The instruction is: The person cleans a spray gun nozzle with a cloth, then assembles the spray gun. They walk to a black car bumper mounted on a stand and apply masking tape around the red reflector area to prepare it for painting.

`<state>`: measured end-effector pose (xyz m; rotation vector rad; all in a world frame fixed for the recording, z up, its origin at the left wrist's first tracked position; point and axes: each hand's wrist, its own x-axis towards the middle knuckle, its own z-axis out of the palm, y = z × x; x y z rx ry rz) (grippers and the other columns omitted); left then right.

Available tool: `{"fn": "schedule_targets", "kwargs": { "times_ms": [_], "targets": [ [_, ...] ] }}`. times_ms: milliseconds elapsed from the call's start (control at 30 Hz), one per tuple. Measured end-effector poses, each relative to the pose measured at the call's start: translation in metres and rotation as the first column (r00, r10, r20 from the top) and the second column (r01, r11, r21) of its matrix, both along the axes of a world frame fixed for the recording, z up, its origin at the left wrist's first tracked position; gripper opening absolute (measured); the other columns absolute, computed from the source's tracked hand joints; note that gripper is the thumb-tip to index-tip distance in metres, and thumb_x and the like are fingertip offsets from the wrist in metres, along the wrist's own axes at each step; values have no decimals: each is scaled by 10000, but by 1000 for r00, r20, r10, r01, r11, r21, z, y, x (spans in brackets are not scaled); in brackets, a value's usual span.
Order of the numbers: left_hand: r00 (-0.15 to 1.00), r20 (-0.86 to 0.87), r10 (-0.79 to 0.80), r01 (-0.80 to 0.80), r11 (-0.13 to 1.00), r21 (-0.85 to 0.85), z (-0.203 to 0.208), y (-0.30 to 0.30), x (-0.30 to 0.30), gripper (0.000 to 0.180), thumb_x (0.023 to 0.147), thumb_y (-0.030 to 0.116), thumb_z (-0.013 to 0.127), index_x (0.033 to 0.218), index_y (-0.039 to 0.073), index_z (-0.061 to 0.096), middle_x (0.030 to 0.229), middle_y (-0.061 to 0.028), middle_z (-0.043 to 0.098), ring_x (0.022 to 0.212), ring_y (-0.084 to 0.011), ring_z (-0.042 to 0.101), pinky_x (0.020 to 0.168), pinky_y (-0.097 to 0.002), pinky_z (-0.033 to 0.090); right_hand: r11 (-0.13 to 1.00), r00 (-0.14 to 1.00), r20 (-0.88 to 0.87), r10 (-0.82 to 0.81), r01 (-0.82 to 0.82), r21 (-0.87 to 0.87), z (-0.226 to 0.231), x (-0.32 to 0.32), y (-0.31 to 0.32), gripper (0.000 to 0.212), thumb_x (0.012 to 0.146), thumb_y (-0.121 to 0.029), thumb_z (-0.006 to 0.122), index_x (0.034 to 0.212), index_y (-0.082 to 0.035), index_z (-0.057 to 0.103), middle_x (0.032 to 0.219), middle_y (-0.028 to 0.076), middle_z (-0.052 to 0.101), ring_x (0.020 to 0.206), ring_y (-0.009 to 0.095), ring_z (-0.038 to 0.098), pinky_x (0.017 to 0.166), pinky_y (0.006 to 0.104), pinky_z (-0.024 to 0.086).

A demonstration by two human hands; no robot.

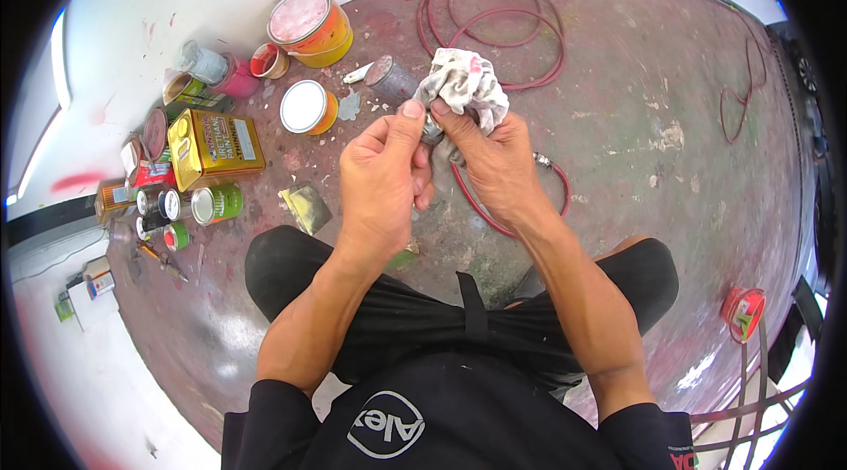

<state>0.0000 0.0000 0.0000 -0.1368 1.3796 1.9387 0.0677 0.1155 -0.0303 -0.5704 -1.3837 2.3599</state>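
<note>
My two hands meet in front of me above the floor. A crumpled white rag (pixel 465 79) with grey and pink stains is bunched in my right hand (pixel 498 161), its thumb pressed against the cloth. Close beside it, my left hand (pixel 381 172) has its thumb and curled fingers closed on a small silvery metal part (pixel 430 131). Most of that part is hidden by the fingers and the rag, so its kind does not show. Just beyond the left hand stands a grey, paint-smeared can (pixel 391 80).
Paint tins crowd the left: a yellow thinner can (pixel 214 151), a white-lidded tin (pixel 305 108), a large orange-yellow bucket (pixel 311 27) and several small cans. A red hose (pixel 551 25) coils ahead. A yellow-and-grey pad (pixel 306 208) lies near my left knee; a red container (pixel 743 309) stands at right.
</note>
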Motion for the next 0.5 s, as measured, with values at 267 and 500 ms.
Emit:
{"fn": "schedule_targets", "kwargs": {
  "times_ms": [267, 500],
  "targets": [
    [983, -140, -116, 114, 993, -19, 0, -5, 12, 252, 1080, 306, 651, 971, 79, 635, 732, 17, 561, 528, -73, 490, 465, -266, 428, 997, 965, 262, -23, 42, -65, 21, 1, 17, 275, 1052, -309, 699, 1032, -34, 707, 915, 23, 697, 789, 66, 618, 674, 273, 511],
    [974, -224, -43, 92, 973, 210, 1, -2, 14, 223, 1106, 250, 599, 1085, 35, 653, 871, -54, 678, 649, -117, 596, 595, -316, 521, 937, 977, 137, -164, 198, -287, 40, 5, 25, 285, 1052, -333, 662, 1126, -58, 675, 955, 66, 721, 821, 153, 694, 726, 330, 554]
  ]
}}
